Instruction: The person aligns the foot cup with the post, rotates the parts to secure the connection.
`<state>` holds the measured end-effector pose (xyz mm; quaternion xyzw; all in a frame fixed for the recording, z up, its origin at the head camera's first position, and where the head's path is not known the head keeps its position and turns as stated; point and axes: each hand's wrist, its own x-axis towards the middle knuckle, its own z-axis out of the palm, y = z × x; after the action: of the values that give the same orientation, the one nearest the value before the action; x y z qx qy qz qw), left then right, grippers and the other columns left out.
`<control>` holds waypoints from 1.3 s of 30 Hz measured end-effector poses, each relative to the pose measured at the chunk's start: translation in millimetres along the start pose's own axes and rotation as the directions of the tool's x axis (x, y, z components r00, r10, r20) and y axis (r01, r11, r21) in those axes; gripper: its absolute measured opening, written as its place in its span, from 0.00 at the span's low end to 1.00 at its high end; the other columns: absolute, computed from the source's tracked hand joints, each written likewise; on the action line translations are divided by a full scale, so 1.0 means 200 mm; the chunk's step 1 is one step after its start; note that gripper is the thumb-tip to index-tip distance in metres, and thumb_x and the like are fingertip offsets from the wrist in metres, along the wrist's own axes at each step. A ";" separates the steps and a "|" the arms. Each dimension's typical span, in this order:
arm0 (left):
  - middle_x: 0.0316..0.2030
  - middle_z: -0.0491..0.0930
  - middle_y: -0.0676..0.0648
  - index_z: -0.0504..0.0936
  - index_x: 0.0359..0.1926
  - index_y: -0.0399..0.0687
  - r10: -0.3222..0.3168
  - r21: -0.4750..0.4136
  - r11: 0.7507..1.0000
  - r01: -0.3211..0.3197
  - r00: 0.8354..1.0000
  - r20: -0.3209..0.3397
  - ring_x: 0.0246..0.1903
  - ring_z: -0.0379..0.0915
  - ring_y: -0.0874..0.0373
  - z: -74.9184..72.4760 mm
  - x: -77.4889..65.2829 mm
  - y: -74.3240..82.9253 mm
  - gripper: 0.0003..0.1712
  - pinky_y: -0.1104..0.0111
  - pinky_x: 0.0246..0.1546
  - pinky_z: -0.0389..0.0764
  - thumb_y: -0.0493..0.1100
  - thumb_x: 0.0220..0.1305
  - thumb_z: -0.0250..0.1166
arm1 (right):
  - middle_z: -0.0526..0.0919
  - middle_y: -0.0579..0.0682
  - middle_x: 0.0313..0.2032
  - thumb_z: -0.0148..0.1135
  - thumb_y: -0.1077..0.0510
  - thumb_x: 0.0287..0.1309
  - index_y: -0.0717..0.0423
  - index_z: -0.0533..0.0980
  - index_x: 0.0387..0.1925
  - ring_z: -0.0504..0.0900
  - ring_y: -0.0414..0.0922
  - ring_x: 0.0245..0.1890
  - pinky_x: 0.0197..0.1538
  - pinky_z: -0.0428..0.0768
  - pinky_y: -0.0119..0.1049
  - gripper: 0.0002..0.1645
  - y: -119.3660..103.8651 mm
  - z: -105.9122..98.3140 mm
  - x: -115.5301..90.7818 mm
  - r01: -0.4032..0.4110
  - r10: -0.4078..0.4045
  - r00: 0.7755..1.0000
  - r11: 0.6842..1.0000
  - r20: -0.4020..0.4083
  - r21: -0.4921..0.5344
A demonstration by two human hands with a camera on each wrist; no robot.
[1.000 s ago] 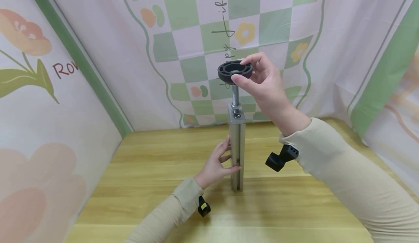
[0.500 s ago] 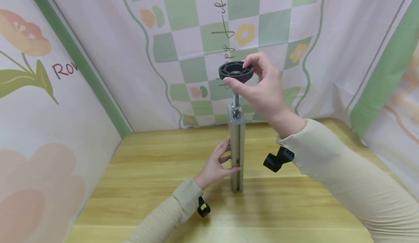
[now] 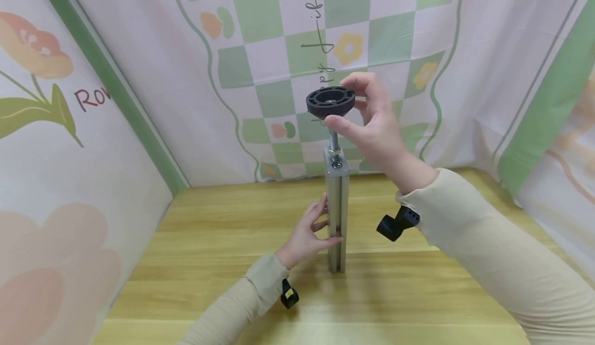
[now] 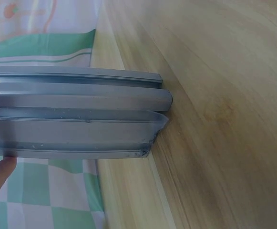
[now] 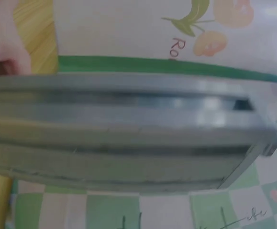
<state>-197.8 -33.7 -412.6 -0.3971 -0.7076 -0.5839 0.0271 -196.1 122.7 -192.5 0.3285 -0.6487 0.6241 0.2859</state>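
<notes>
On the left, the left hand (image 3: 304, 236) pinches a metal bar (image 3: 337, 205) between thumb and fingers. The bar stands upright on the tabletop (image 3: 223, 221), well in from its left and back edges. From its top rises a threaded rod (image 3: 333, 141) bearing a black disc (image 3: 328, 110). Rightmost, the right hand (image 3: 374, 120) curls its fingers round the disc's rim.

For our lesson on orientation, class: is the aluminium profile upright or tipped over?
Upright: the aluminium profile has its lower end at the wooden table and its black levelling foot on top.
</notes>
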 end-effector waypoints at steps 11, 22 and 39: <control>0.61 0.60 0.35 0.40 0.68 0.89 -0.002 0.008 1.000 0.002 1.000 -0.007 0.59 0.63 0.40 0.00 0.00 0.00 0.67 0.62 0.58 0.74 0.25 0.48 0.69 | 0.75 0.49 0.48 0.47 0.44 0.65 0.44 0.69 0.55 0.72 0.45 0.51 0.55 0.68 0.38 0.20 0.08 -0.05 0.06 -0.318 0.186 0.942 0.766 0.280 0.559; 0.62 0.59 0.36 0.40 0.68 0.88 -0.010 0.008 1.000 0.010 1.000 -0.005 0.59 0.64 0.40 0.00 0.00 0.00 0.68 0.64 0.57 0.75 0.25 0.48 0.70 | 0.74 0.55 0.50 0.36 0.56 0.62 0.49 0.71 0.53 0.73 0.47 0.47 0.49 0.74 0.33 0.22 0.00 0.02 0.04 -0.352 0.214 0.934 0.692 0.288 0.630; 0.61 0.60 0.35 0.39 0.67 0.90 -0.004 0.015 1.000 0.004 1.000 -0.009 0.59 0.63 0.39 0.00 0.00 0.01 0.68 0.61 0.57 0.75 0.25 0.47 0.70 | 0.76 0.53 0.51 0.50 0.54 0.62 0.49 0.70 0.45 0.72 0.46 0.48 0.49 0.72 0.34 0.11 0.03 0.00 0.02 -0.329 0.198 0.941 0.723 0.275 0.607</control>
<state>-195.5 -33.3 -410.9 -0.3928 -0.7127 -0.5803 0.0319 -202.2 123.0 -192.8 0.3689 -0.4586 0.8085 -0.0002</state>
